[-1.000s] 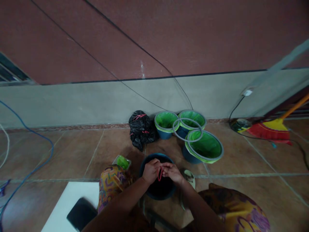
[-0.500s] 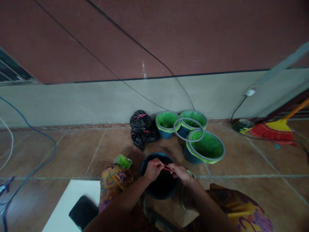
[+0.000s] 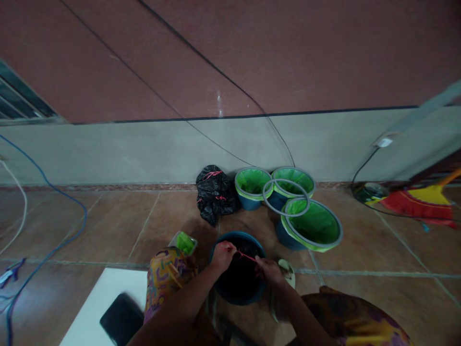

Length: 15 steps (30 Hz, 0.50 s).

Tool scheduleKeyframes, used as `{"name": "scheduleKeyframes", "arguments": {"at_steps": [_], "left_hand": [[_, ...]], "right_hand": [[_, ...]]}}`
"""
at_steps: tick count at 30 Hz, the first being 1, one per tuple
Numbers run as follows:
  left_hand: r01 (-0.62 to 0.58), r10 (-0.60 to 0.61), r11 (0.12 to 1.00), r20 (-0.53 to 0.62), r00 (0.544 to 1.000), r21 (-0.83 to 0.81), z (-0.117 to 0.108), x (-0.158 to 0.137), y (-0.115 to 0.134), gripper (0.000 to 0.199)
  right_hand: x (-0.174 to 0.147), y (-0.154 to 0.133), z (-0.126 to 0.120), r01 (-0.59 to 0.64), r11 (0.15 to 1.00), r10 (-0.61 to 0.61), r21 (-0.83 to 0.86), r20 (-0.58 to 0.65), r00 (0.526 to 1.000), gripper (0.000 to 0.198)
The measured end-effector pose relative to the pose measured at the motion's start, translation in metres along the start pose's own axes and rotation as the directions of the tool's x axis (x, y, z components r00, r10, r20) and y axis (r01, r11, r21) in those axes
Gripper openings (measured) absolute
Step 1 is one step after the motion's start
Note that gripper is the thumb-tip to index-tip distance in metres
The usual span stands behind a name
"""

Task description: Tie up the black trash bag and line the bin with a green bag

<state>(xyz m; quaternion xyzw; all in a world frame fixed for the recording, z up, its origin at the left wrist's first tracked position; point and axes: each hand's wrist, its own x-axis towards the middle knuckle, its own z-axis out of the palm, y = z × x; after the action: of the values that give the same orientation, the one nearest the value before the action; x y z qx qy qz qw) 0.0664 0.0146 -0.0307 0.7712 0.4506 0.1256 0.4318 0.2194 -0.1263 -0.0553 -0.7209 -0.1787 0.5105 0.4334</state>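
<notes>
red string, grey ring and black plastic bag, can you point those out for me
Red string [image 3: 247,255]: head view, middle of its stretched length
Grey ring [image 3: 264,193]: head view, left part of its band
Black plastic bag [image 3: 215,194]: head view, middle of its crumpled side

Counting four blue bins (three green-lined), two bare hands, one red string, one loose gray ring, one plastic tub. Black bags: one or two, can't tell lol.
</notes>
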Motion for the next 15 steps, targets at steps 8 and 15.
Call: {"name": "scheduleKeyframes", "arguments": {"at_steps": [8, 15], "left_hand": [[0.057, -0.099, 0.959, 0.140, 0.985, 0.276, -0.011, -0.009, -0.002, 0.022], [0.139, -0.169, 0.973, 0.162, 0.972, 0.183, -0.011, -0.010, -0.003, 0.016]], "right_hand": [[0.005, 0.010, 0.002, -0.056, 0.998, 0.056, 0.007, -0.010, 0.998, 0.050], [0.005, 0.009, 0.001, -0.050, 0.999, 0.050, 0.000, -0.051, 0.997, 0.049]]}}
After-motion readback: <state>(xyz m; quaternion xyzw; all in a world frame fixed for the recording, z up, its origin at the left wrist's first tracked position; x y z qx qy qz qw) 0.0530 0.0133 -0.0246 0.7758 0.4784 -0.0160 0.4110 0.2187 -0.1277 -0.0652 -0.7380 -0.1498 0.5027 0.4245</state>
